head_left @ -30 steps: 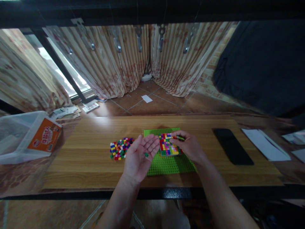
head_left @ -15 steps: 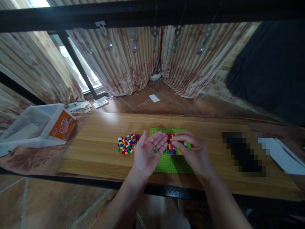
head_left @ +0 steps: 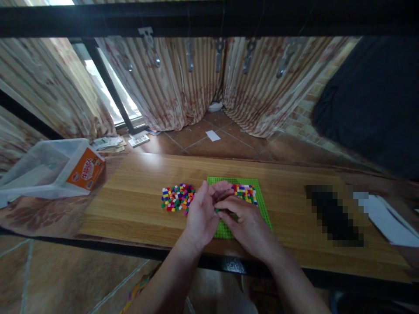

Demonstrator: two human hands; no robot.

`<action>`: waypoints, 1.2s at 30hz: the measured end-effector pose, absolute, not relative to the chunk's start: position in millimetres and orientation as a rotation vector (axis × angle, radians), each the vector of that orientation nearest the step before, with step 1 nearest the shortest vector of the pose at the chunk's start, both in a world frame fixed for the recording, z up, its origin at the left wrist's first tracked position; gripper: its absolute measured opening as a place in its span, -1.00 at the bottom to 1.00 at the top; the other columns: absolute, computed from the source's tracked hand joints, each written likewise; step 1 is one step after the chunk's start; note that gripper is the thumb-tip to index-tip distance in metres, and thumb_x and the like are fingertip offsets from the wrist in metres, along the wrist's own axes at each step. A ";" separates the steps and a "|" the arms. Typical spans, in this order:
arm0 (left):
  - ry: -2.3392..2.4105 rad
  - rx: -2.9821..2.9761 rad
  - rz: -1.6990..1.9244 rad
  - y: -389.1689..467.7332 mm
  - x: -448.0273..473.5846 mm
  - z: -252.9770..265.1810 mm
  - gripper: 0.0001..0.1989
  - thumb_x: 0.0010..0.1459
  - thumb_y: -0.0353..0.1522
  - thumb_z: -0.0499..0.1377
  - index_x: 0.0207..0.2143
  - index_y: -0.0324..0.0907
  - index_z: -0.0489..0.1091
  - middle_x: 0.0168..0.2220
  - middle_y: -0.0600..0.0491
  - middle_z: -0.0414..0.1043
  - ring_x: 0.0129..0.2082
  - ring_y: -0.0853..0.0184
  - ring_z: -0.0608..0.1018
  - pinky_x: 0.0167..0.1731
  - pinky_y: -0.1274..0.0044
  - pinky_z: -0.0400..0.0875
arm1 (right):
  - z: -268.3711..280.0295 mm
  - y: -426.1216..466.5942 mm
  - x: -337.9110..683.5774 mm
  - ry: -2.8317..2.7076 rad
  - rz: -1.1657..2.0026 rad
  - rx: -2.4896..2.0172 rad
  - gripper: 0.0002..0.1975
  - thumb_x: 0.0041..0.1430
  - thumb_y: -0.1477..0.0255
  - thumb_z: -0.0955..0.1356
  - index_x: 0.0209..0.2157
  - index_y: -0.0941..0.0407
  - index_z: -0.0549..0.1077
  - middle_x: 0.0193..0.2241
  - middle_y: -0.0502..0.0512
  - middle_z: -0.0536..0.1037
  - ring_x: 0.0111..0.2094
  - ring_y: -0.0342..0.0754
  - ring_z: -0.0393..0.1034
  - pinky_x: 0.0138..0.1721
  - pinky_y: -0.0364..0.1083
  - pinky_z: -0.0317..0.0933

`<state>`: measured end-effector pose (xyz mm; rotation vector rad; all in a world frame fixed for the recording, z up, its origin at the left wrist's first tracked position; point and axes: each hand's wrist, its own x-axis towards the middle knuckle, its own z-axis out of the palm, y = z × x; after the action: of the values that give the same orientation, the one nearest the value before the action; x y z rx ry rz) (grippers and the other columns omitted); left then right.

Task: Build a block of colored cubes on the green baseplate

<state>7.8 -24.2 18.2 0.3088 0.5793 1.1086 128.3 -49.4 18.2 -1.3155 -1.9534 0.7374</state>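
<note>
My left hand [head_left: 203, 216] is palm up over the left side of a green studded baseplate [head_left: 263, 211], its fingers stretched and slightly curved. At its palm is a tiny green brick [head_left: 217, 210]. My right hand [head_left: 247, 220] reaches across from the right, thumb and forefinger pinched at that brick. Behind the right hand, rows of small coloured bricks [head_left: 246, 190] make a block on the baseplate, partly covered by the fingers. Left of my left hand lies a loose pile of small mixed-colour bricks [head_left: 176, 198] on the wooden table [head_left: 131, 209].
A clear plastic bin [head_left: 62, 174] with an orange label stands at the table's left end. On the right lie a blurred-out dark object [head_left: 334, 216] and white paper [head_left: 393, 220]. A black bar [head_left: 196, 19] with hooks crosses above, in front of curtains [head_left: 157, 91].
My right hand has come down and left from the brick block to my left palm, pinching at the green brick there. More of the block's right side shows. The view has shifted slightly.
</note>
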 end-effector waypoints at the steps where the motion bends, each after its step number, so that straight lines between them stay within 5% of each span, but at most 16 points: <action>1: 0.567 0.312 1.117 -24.1 7.3 18.2 -0.55 0.20 -0.09 0.04 -0.24 -0.29 0.51 -0.23 -0.11 0.52 -0.12 0.24 0.50 0.08 0.42 0.23 | 19.5 -49.9 131.0 -1.939 0.756 -1.317 -0.81 0.16 0.57 0.32 -0.26 0.02 0.51 -0.25 0.01 0.57 -0.16 -0.05 0.44 -0.10 -0.03 0.28; 11: 0.638 0.214 1.115 -18.6 0.0 15.5 -0.62 0.16 -0.13 0.11 -0.30 -0.28 0.53 -0.24 -0.11 0.55 -0.18 0.28 0.54 -0.03 0.45 0.33 | 1.2 -39.2 185.9 -1.569 0.643 -1.475 -0.82 0.16 0.29 0.35 -0.27 0.05 0.54 -0.28 0.07 0.61 -0.26 0.00 0.50 -0.18 0.00 0.35; 21: 0.869 0.135 1.060 -16.2 2.5 12.4 -0.71 0.17 -0.28 0.09 -0.43 -0.30 0.50 -0.39 -0.06 0.52 -0.38 0.38 0.52 -0.27 0.55 0.38 | -16.2 -27.8 205.3 -1.642 0.464 -1.531 -0.85 0.13 0.33 0.35 -0.35 0.06 0.55 -0.28 0.10 0.51 -0.26 -0.01 0.42 -0.22 -0.01 0.31; 36: 0.929 0.169 1.005 -17.2 4.9 8.6 -0.78 0.16 -0.35 0.14 -0.43 -0.31 0.49 -0.38 -0.06 0.53 -0.42 0.41 0.52 -0.31 0.57 0.38 | -34.2 -18.4 204.3 -1.464 0.552 -1.558 -0.85 0.02 0.28 0.43 -0.39 0.03 0.62 -0.22 0.11 0.46 -0.16 0.03 0.38 -0.21 0.00 0.27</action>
<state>4.9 -17.2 8.6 0.1687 0.9287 1.0046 204.3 -18.4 -34.2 -1.5583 -1.4645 0.5517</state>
